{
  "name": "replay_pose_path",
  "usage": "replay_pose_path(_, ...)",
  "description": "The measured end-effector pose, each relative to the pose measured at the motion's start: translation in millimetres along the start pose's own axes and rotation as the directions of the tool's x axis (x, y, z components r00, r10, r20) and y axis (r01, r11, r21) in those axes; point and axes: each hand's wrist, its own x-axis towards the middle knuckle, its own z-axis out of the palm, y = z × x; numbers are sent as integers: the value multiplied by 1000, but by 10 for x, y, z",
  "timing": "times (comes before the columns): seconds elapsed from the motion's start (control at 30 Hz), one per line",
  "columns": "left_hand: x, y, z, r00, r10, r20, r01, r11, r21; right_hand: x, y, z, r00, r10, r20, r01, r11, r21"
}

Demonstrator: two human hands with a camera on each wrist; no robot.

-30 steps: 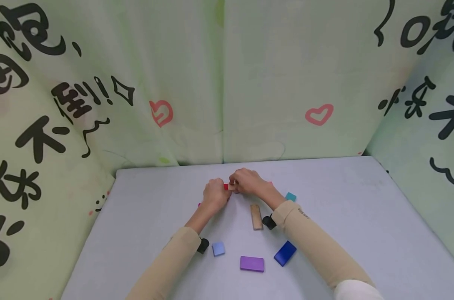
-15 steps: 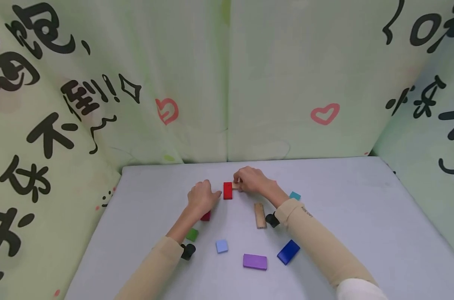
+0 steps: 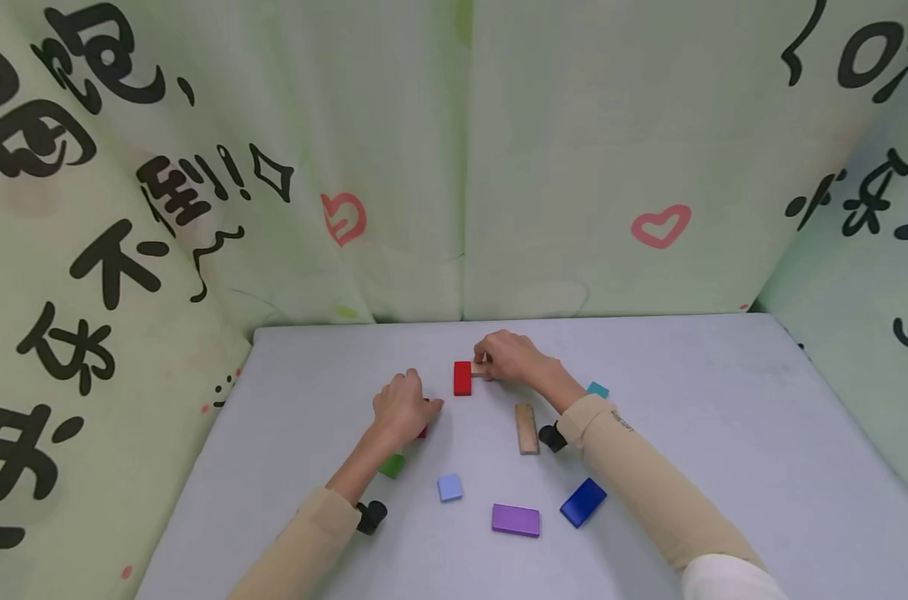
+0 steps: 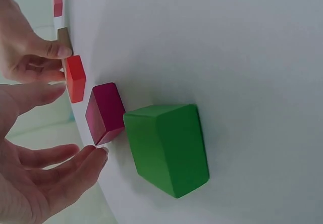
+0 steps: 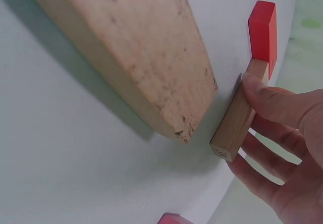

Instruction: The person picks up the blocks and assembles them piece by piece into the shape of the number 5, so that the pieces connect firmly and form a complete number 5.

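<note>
My right hand [image 3: 512, 357] pinches a small wooden block [image 5: 236, 120] between thumb and fingers on the table. One end of that block touches a red block [image 3: 463, 379], clearest in the right wrist view. Apart from the red block, to its left, my left hand [image 3: 401, 410] hovers with thumb and fingers spread. In the left wrist view, a dark magenta block [image 4: 106, 114] lies by its fingertips, with a gap toward the thumb. A green block [image 4: 169, 151] sits close to the magenta one; in the head view my left hand and wrist partly cover both.
Nearer on the white table [image 3: 288, 467] lie a plain wooden block [image 3: 526, 429], a light blue block [image 3: 449, 487], a purple block [image 3: 516, 521] and a dark blue block [image 3: 583, 502]. A teal block [image 3: 598, 389] shows beside my right sleeve. Printed curtains [image 3: 559, 167] surround the table.
My left hand has let go at the red block and moved left and nearer, over the magenta block. The red block now shows fully. My right hand keeps holding the wooden block.
</note>
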Motion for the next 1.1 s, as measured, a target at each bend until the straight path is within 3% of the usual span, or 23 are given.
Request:
replay_pose_path(0.33, -53, -32, 79, 999, -47, 5, 47, 997, -58, -14, 20, 6, 1000, -10, -8, 10, 1000, 9)
replay_pose_path(0.63, -102, -58, 111, 999, -46, -17, 44, 994, -95, 3, 23, 20, 1000, -17, -12, 17, 1000, 14)
replay_pose_path(1.1, -75, -93, 166, 998, -55, 5, 56, 991, -118, 4, 24, 12, 1000, -21, -9, 21, 1000, 4)
